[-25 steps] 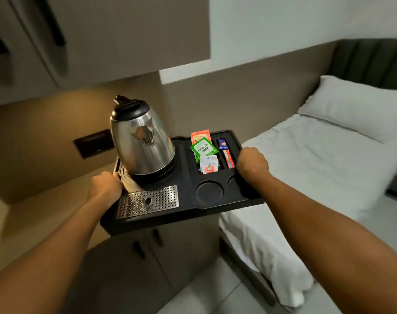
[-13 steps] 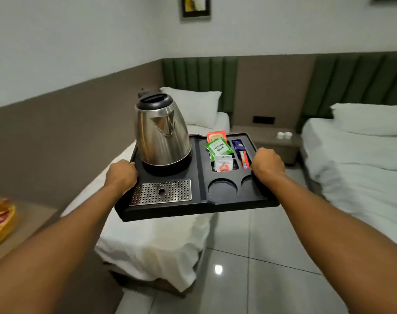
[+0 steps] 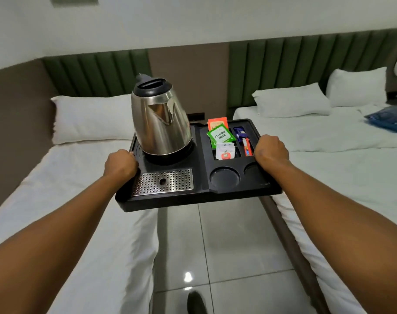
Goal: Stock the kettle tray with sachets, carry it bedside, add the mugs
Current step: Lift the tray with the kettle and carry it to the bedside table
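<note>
In the head view the left hand [image 3: 120, 163] and right hand [image 3: 270, 148] are each closed around a short end of the tray [image 3: 199, 196], held level above the floor aisle, long axis crosswise; the bedside lies straight ahead, hidden behind the kettle [image 3: 161, 123], equally far from both.
</note>
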Motion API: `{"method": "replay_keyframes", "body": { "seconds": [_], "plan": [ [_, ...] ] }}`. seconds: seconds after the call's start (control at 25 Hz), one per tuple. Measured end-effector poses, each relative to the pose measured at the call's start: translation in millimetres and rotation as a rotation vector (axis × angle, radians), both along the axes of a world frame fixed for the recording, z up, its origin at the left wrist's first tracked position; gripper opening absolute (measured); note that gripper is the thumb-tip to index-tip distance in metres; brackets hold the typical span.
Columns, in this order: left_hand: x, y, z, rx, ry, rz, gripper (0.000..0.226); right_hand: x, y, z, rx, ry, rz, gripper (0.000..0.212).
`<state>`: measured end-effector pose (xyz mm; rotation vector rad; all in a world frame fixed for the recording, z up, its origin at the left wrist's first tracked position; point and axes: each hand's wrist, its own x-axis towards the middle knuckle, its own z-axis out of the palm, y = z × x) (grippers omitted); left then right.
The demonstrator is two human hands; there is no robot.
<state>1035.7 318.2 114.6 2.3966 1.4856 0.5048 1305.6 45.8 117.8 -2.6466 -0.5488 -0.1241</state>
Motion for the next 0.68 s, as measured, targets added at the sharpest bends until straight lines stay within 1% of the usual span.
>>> {"method": "replay_keyframes", "body": {
  "seconds": [0.2, 0.4, 0.52, 0.68],
  "plan": [
    [159.2, 137.4, -10.5, -0.016, -0.024, -0.033, 0.041, 146.1, 128.9, -10.8, -0.004, 0.020, -0.073, 0.024],
    [298.6, 266.7, -45.1, -0.027, -0.020, -0.027, 0.045, 286.0, 262.5, -43.8, -0.013, 0.055, -0.042, 0.022],
    [400.7, 359.5, -77.5, -0.027, -0.025, -0.010, 0.043, 393.2, 363.8, -81.8, -0.001, 0.084, -0.009, 0.023],
    [545.4, 484.9, -136.9, -0.031, 0.007, 0.011, 0.049, 538.2, 502.8, -143.4, 0.036, 0.128, 0.024, 0.024]
  ]
}}
